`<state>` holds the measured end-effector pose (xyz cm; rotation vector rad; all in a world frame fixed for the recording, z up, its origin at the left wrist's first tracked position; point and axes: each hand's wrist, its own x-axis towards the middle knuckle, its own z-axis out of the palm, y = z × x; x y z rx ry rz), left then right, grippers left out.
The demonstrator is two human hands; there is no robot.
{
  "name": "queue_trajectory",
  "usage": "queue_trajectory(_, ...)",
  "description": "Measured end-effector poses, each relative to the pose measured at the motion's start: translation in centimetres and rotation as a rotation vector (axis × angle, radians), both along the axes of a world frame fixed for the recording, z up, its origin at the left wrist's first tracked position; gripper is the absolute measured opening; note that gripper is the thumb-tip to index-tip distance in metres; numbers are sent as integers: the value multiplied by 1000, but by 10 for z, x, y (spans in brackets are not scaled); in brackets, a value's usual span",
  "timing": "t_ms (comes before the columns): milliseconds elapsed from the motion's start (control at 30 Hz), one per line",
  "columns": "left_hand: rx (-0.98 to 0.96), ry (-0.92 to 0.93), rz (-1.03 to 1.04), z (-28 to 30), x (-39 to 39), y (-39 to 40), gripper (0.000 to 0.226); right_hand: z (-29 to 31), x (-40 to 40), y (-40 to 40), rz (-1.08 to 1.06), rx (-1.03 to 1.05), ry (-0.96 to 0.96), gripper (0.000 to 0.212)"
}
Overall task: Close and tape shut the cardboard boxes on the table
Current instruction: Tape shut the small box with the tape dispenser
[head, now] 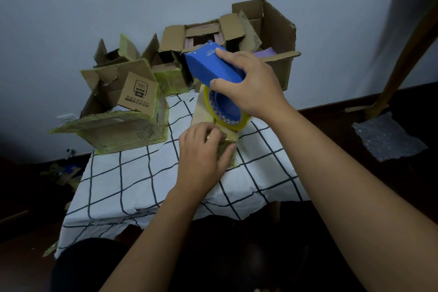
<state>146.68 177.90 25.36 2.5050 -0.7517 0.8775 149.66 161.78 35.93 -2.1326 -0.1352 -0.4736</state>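
A small closed cardboard box (205, 111) stands in the middle of the checked tablecloth (132, 180). My right hand (251, 85) grips a blue tape dispenser (211, 66) with a yellowish tape roll (214, 111), tilted over the box's top. My left hand (201, 152) holds the box's near end, fingers curled over the tape end at the top edge and thumb against the box's near side. A strip of tape runs from the roll to my left fingers.
Several open cardboard boxes stand at the table's back: a taped one with raised flaps (123, 114) on the left, smaller ones (166, 71) behind, a large one (272, 38) at back right. Bubble wrap (386, 137) lies on the dark floor to the right, beside a wooden leg (403, 54).
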Motion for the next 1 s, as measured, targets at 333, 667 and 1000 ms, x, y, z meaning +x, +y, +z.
queue_trajectory(333,-124,-58,192,-11,1,-22,37,-1,-1,1,-1,-4,-2,62)
queue_trajectory(667,-111,-88,261,-12,0,-31,32,-1,-1,2,0,-24,-8,61)
queue_trajectory(1000,-106,-95,269,-14,-1,-31,34,-2,0,1,-2,-19,-7,61)
